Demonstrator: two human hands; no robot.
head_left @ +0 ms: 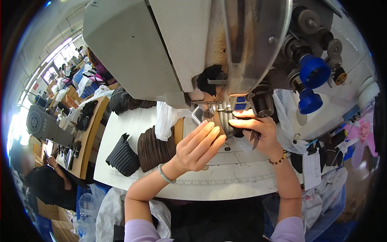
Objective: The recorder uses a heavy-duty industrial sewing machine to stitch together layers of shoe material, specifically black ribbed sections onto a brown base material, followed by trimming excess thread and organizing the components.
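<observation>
My left hand point(197, 150), with a pale bangle at the wrist, is beside the sewing machine's needle area point(219, 108). Its fingers are stretched out and close together, and nothing shows in them. To the right of the presser foot, the index and middle fingers of my right hand point(260, 131) reach onto a small dark piece point(238, 131), mostly hidden beneath them. Tucked in that palm is a dark pointed tool point(254, 139) that looks like thread snips. Light from the machine point(121, 48) falls on my fingertips.
Left of my hands lie a brown ribbed stack point(155, 149), a black ribbed stack point(123, 156) and white plastic point(164, 121) on the table point(189, 189). Blue knobs point(313, 71) jut out at upper right. A pink pinwheel-like flower point(363, 135) stands far right. Another person point(48, 181) sits at left.
</observation>
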